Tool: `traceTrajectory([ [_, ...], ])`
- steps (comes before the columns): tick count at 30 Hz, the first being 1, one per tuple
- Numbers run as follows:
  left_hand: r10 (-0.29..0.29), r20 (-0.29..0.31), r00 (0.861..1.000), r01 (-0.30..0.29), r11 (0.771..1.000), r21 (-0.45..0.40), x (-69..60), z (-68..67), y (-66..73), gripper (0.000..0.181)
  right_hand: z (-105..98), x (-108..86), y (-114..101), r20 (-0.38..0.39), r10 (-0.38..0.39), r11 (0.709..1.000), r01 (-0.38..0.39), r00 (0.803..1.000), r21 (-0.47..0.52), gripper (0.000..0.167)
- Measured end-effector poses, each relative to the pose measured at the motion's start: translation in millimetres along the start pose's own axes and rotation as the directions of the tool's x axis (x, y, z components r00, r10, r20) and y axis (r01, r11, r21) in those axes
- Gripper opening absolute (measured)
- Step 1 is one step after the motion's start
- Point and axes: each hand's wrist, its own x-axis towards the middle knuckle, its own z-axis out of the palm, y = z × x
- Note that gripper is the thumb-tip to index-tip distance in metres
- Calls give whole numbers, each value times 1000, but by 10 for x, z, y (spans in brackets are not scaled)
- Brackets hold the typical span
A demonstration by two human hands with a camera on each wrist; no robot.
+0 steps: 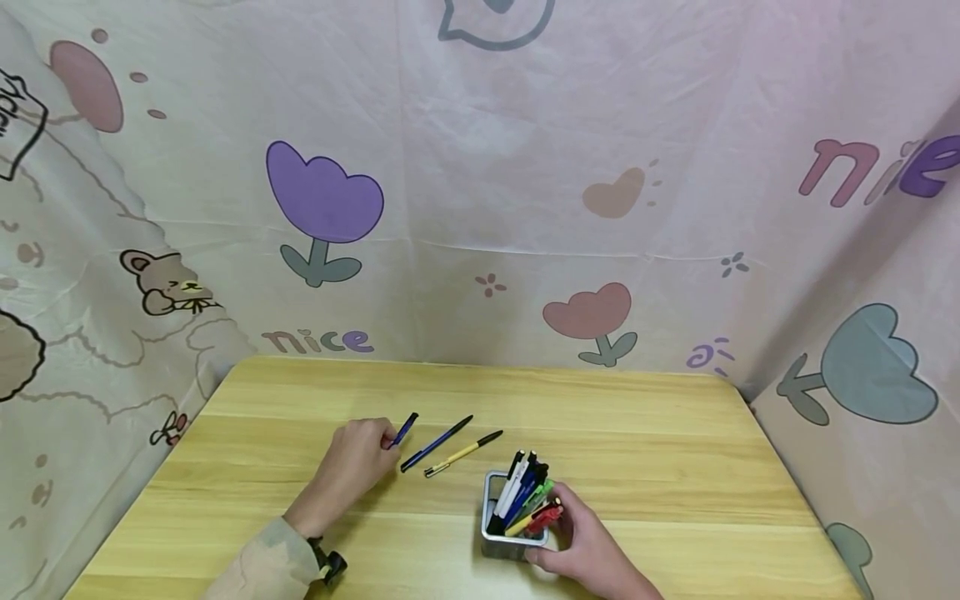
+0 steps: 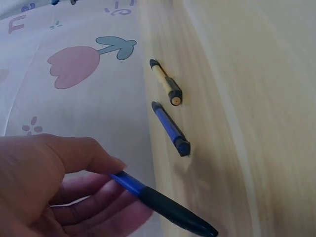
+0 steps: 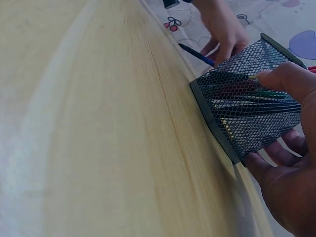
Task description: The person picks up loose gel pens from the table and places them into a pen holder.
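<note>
My left hand [image 1: 362, 454] pinches a blue pen [image 1: 406, 428] between thumb and fingers; in the left wrist view the pen's dark grip [image 2: 173, 210] points down toward the table. Just right of it, a second blue pen [image 1: 437, 443] and a yellow pen [image 1: 463, 454] lie side by side on the wood. A mesh pen holder [image 1: 513, 547] filled with several pens in white, blue, green, yellow and red stands nearer me. With thumb and fingers around its right side, my right hand [image 1: 588, 537] grips the holder, as the right wrist view also shows.
All of this is on a wooden table [image 1: 660, 450]. A patterned cloth [image 1: 480, 200] with flowers and lettering hangs behind it and along both sides. On my left wrist sits a black band [image 1: 327, 563] below a beige sleeve [image 1: 262, 562].
</note>
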Motion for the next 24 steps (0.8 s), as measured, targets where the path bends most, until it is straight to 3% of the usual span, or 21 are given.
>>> traceTrajectory([
  [11, 54, -44, 998, -60, 984, -168, -18, -90, 226, 7, -2, 6, 12, -6, 0, 1000, 0, 1000, 1, 75],
  [16, 82, -75, 994, -95, 975, -203, -22, -124, 329, 7, -4, 12, 18, -9, -1, 1000, 1, 1000, -1, 76],
  [19, 127, -131, 983, -154, 964, -217, -22, -125, 369, 9, -4, 13, 25, -9, -3, 1000, 3, 1000, -5, 76],
  [24, 224, -228, 947, -280, 926, -253, -40, -138, 467, 13, 0, 8, 24, -9, -1, 1000, 0, 1000, -8, 75],
])
